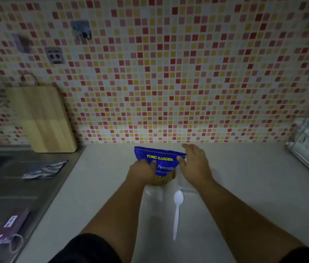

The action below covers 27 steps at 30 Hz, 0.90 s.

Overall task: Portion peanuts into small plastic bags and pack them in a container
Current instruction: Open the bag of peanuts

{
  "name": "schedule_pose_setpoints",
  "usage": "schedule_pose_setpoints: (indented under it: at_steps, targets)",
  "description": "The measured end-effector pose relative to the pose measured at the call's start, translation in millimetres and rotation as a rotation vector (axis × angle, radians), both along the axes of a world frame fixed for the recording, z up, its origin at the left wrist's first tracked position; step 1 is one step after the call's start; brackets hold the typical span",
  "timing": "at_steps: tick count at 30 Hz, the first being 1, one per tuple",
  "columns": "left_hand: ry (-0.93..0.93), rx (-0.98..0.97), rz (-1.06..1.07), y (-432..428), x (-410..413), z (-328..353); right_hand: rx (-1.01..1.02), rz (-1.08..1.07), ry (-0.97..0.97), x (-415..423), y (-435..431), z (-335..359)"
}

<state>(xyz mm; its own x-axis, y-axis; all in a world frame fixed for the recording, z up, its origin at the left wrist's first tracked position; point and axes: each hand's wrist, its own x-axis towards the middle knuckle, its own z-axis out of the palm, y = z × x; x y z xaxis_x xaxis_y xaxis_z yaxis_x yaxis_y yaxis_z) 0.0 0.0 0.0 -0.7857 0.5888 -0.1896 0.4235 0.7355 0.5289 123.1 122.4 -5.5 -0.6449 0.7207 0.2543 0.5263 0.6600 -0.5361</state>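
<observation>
My left hand is wrapped around the lower left side of the blue peanut bag, which stands on the pale counter near the tiled wall, while my right hand has its fingers mostly spread, thumb touching the bag's upper right corner, not clearly pinching it. I judge this the very start, getting the bag open, since I can make out no filled small bags. Next I need a firm pinch at the top edge to pull it apart, with the white plastic spoon lying ready just beside me.
</observation>
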Motion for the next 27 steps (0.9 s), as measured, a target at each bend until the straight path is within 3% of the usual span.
schedule_pose_setpoints:
  at_steps: [5, 10, 16, 27]
  targets:
    - [-0.327, 0.259, 0.135, 25.9, -3.4, 8.5, 0.179, 0.185, -0.162, -21.0, 8.8, 6.2]
    - [-0.685, 0.491, 0.336, 40.4, -6.8, 7.6, 0.213, 0.177, -0.111, -25.3, 10.0, 3.2]
    - [-0.751, 0.55, 0.348, 43.4, -10.4, 5.9, 0.227, 0.186, -0.1, -25.1, 15.5, -3.3]
    - [-0.774, 0.613, 0.225, 32.2, -15.0, 0.0, 0.097, 0.179, 0.102, -34.3, 23.1, -5.3]
